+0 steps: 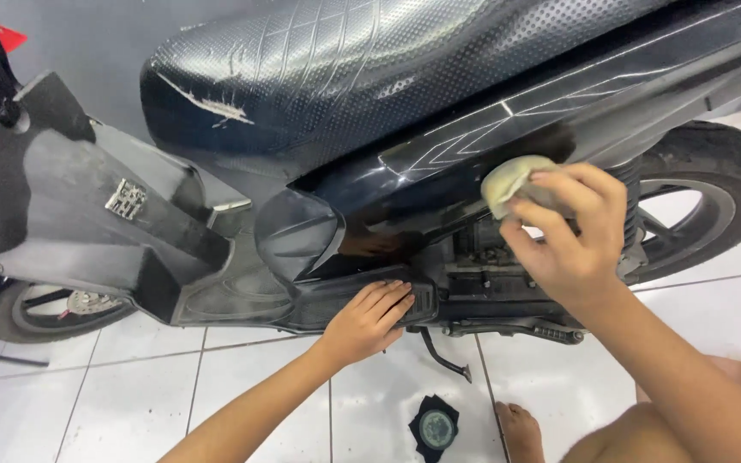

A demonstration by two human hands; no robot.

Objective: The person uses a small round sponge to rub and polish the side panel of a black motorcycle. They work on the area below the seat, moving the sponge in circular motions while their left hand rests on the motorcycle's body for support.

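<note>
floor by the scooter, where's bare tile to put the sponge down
Bare white tile lies left of the left hand, below the footboard, and right under the rear wheel. Crowded between: kickstand, round tin on black cloth, a foot.

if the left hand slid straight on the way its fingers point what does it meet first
Most likely the black lower engine cover: the left hand lies flat on the footboard edge, fingers aimed up-right. Depth is unclear.

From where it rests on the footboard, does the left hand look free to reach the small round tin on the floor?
Probably yes: the left hand lies flat and empty on the footboard edge, and only bare tile separates it from the round tin below.
</note>
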